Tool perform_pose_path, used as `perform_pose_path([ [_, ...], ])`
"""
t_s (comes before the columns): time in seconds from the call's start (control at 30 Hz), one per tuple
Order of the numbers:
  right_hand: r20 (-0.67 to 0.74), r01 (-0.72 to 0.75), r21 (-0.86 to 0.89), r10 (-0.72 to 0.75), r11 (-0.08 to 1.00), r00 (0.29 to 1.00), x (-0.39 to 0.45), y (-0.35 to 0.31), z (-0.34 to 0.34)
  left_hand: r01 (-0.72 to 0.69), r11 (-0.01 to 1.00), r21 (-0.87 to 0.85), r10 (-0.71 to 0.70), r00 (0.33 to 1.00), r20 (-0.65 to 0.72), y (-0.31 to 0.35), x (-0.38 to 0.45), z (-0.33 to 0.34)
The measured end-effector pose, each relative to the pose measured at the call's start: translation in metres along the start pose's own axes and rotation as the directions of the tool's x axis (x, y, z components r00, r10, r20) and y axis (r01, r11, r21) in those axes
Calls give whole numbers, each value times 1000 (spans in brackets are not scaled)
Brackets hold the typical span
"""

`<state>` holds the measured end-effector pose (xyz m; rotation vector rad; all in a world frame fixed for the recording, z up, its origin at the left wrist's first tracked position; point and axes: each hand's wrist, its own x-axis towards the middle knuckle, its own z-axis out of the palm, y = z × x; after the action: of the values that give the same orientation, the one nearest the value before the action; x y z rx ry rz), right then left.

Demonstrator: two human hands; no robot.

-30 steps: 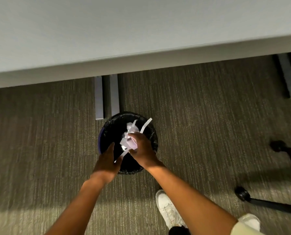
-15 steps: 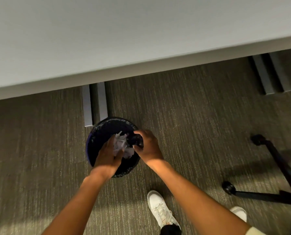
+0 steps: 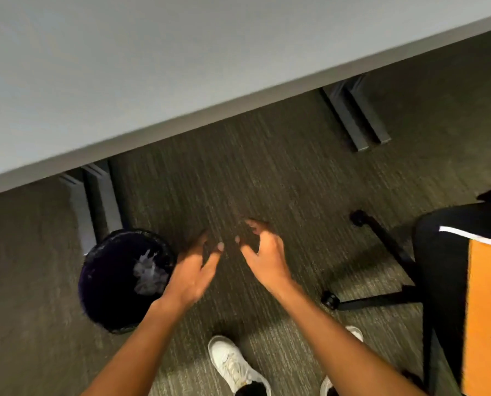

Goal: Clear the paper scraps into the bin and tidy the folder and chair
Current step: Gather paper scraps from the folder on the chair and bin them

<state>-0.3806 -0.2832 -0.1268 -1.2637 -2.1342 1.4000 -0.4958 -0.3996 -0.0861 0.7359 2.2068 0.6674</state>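
- Hands are hovering over the carpet (image 3: 281, 178) in front of the desk (image 3: 181, 67), held near each other with nothing in them.
- Left hand (image 3: 193, 272) is showing its back to the camera, its fingers (image 3: 213, 257) stretched out loosely and spread, holding nothing, just beside the bin's right rim.
- Right hand (image 3: 267, 258) is hanging with its fingers (image 3: 254, 224) loosely curled and apart, gripping nothing.
- Bin (image 3: 95, 287), black and round, is standing on the carpet at lower left, near a grey desk leg (image 3: 95, 201).
- Paper scraps (image 3: 148, 274) are lying crumpled inside the bin, white against its dark lining.
- Chair (image 3: 444, 267), black, is sitting at the right edge, its wheeled base (image 3: 381, 298) reaching out over the carpet toward the person.
- Folder (image 3: 487, 310), orange, is lying on the chair seat, with a white sheet edge (image 3: 467, 234) showing at its far end.
- White shoes (image 3: 233, 364) are standing on the carpet between the two forearms.
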Motion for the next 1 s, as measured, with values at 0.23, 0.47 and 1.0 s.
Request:
perform_pose_path([
  [0.23,-220,-30,-14,27,999,975,-17,60,-125,-118,993,6,116,983,144,90,3,71],
  [0.47,-385,-173,48,179,984,906,-55,125,-233,-266,963,40,245,927,283,166,4,147],
  [1.0,-649,-408,258,470,876,598,-159,254,-408,-596,782,182,402,705,584,305,-24,324],
])
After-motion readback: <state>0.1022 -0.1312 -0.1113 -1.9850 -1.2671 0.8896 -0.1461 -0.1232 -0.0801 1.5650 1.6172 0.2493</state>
